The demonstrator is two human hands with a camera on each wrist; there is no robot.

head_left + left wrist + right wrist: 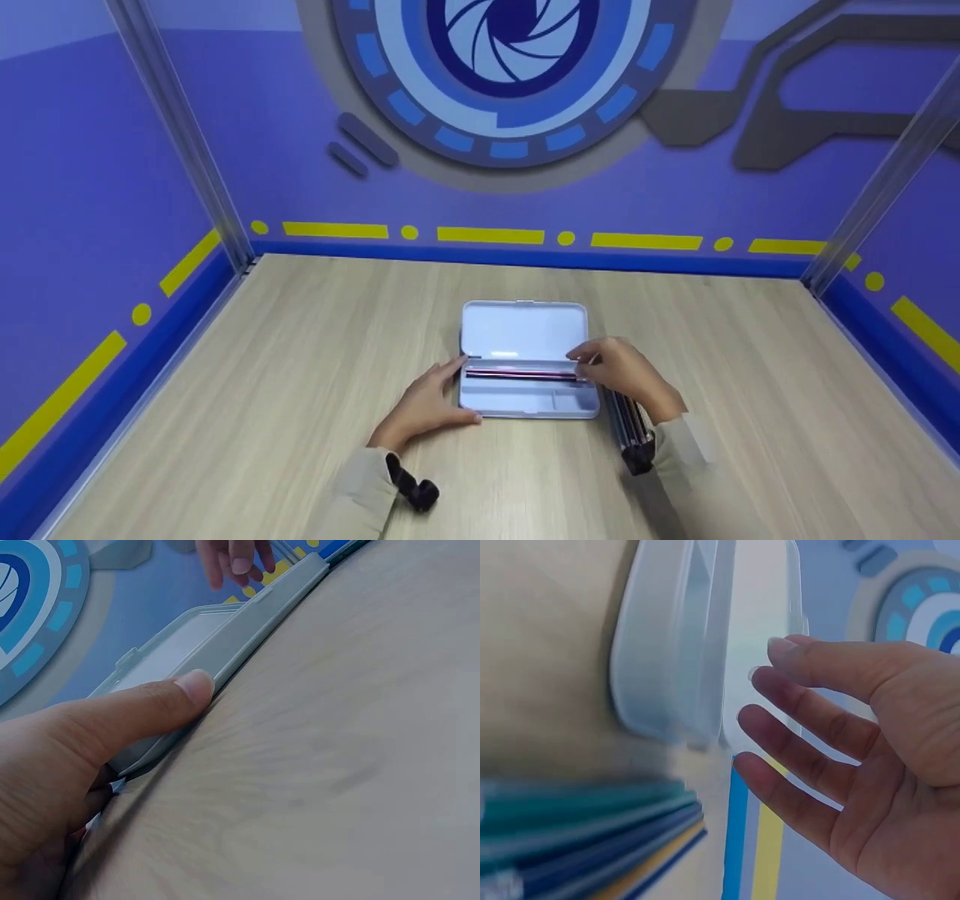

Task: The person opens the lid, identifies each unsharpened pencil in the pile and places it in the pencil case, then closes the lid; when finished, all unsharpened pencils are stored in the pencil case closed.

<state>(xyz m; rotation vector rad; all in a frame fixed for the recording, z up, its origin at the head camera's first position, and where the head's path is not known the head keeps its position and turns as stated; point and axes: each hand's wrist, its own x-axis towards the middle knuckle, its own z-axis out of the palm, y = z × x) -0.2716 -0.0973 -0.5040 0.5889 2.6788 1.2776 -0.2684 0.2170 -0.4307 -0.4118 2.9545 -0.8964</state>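
- Pale wood table (262,420) under both hands, purple walls with yellow dashes and a blue aperture graphic behind.
- Left hand (426,403) flat on table, fingers straight, thumb pressed against left end of pencil case (525,352); holding nothing.
- Pencil case open between the hands, lid laid back away from person, tray nearer.
- Dark pencils (517,373) lying lengthwise in tray's far channel, between the hands.
- Right hand (622,371) over right end of case, fingers spread and relaxed in wrist view, fingertips at pencil ends; no grip seen.
- Bundle of coloured pencils (628,420) on table just under right wrist, beside case's right end.
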